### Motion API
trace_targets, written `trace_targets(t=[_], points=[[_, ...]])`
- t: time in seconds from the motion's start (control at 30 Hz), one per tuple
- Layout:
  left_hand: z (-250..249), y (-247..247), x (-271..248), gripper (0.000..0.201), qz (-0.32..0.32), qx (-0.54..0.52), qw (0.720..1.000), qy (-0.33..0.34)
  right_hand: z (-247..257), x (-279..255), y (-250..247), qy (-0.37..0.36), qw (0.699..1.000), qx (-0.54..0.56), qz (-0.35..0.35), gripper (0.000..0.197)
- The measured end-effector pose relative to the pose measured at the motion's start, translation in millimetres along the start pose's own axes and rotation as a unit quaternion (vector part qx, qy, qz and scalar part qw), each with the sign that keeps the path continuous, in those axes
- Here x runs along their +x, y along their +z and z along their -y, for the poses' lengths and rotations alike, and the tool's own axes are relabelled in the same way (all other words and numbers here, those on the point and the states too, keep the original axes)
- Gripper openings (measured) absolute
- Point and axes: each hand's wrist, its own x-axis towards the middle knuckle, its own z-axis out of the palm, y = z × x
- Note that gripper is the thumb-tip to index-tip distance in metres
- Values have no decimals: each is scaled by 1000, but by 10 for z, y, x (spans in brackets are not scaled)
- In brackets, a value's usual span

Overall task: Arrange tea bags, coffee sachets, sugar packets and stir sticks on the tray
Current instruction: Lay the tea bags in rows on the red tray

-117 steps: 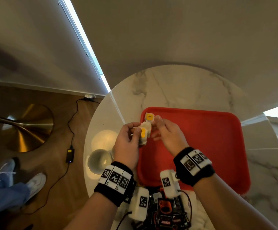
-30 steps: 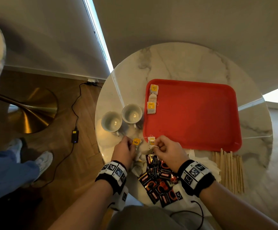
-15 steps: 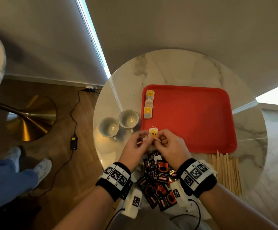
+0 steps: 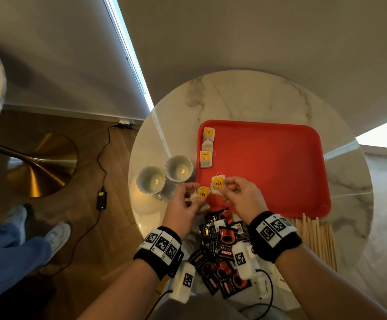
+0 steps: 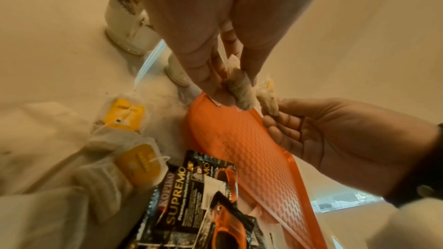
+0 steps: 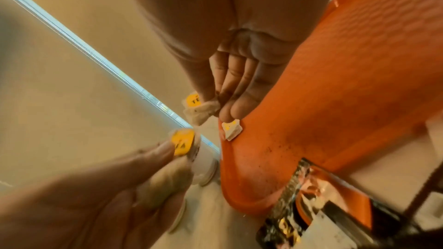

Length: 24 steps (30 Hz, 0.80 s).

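A red tray (image 4: 280, 162) lies on the round marble table (image 4: 245, 98). Two tea bags (image 4: 207, 148) with yellow tags lie in a line along its left edge. My left hand (image 4: 183, 204) pinches a tea bag (image 4: 201, 194) just off the tray's near left corner. My right hand (image 4: 238, 192) pinches another tea bag (image 4: 218, 184) over that corner, right beside the first. In the right wrist view the thumb and fingers (image 6: 227, 90) squeeze the bag (image 6: 200, 110). Black coffee sachets (image 4: 222, 245) lie heaped near the front edge, and wooden stir sticks (image 4: 315, 236) lie at the right.
Two empty white cups (image 4: 164, 175) stand on the table left of the tray. More tea bags (image 5: 124, 118) lie loose on the table beside the sachets. A person's legs and shoes (image 4: 38, 234) and a cable (image 4: 100, 172) are on the wooden floor at left.
Both hands left the tray's far left, where two bags now lie, and picked up bags near the sachets. They have since raised them and drawn them slightly apart.
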Motion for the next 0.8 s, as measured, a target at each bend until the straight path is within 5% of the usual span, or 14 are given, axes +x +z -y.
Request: trace_targets(t=[0.4, 0.67, 0.8], points=[[331, -252, -94, 28, -16, 51, 995, -85, -190, 954, 357, 123, 991, -45, 17, 9], [319, -202, -76, 19, -37, 1, 994, -99, 13, 832, 365, 97, 959, -266, -19, 39], [243, -106, -10, 18, -51, 0, 995, -89, 110, 427, 202, 38, 981, -188, 12, 49]])
